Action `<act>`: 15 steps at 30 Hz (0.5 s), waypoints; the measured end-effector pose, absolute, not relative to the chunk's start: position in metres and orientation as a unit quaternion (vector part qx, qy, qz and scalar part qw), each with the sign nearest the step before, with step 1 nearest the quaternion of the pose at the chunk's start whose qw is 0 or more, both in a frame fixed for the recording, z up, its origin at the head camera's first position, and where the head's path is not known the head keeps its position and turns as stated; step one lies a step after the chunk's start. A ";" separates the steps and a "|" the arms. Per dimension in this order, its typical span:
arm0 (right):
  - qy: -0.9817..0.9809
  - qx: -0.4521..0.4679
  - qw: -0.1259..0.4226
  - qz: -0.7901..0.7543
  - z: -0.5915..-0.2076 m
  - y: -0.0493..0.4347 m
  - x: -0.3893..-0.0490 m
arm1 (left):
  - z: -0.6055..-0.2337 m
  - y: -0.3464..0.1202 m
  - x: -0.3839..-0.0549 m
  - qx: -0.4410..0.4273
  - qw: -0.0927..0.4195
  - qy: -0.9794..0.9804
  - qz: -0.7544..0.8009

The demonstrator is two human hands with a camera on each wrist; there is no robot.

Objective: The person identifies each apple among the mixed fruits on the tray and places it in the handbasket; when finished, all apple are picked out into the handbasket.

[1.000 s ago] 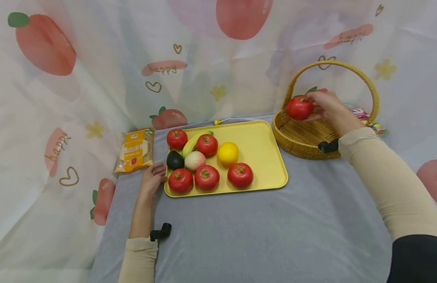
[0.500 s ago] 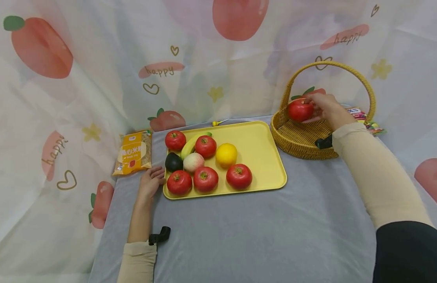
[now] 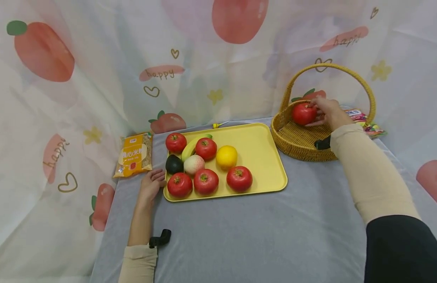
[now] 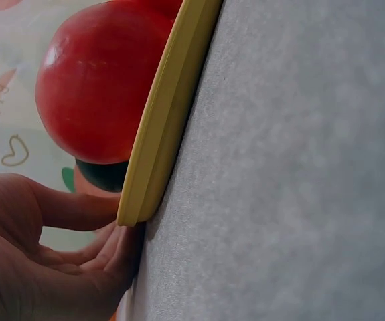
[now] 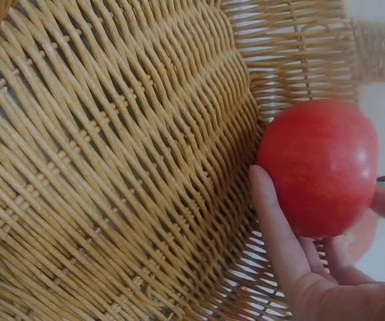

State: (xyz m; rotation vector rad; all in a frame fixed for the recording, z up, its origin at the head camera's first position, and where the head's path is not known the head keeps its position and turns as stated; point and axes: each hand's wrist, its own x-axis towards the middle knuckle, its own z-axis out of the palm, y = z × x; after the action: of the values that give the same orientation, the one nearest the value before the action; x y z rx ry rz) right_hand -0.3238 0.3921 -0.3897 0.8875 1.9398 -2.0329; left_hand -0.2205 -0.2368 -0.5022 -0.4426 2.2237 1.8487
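Note:
My right hand (image 3: 328,111) holds a red apple (image 3: 304,114) inside the wicker basket (image 3: 299,151), towards its back left. In the right wrist view the thumb and fingers are round the apple (image 5: 319,167), whose dark stem points away from the woven bottom. Whether the apple touches the basket is hard to tell. At the left edge of the yellow tray (image 3: 264,157), my left hand (image 3: 150,186) pinches the rim; the left wrist view shows the thumb at the rim (image 4: 155,134) and the fingers low against its side.
On the tray lie several red fruits (image 3: 205,181), a yellow fruit (image 3: 226,157), a banana (image 3: 190,150), a pale peach (image 3: 194,164) and a dark avocado (image 3: 174,164). An orange food bag (image 3: 134,155) stands left; colourful packets (image 3: 373,127) lie behind the basket, whose handle (image 3: 331,66) arches overhead.
My right hand has lowered the apple a little into the basket and slightly to the right. The left hand keeps its place at the tray.

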 end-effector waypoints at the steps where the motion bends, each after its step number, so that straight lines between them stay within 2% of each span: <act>1: 0.656 0.299 0.100 -0.686 -0.390 0.394 -0.324 | -0.502 -0.237 -0.221 -0.150 0.108 0.756 0.628; 15: 0.623 0.300 0.115 -0.713 -0.402 0.400 -0.328 | -0.502 -0.236 -0.222 -0.149 0.111 0.758 0.626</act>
State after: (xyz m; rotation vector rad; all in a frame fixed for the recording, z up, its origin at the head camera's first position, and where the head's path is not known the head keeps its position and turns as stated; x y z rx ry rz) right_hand -0.3283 0.4000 -0.4019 0.8789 1.8256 -2.0898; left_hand -0.2216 -0.2362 -0.5024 -0.4372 2.2261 1.8377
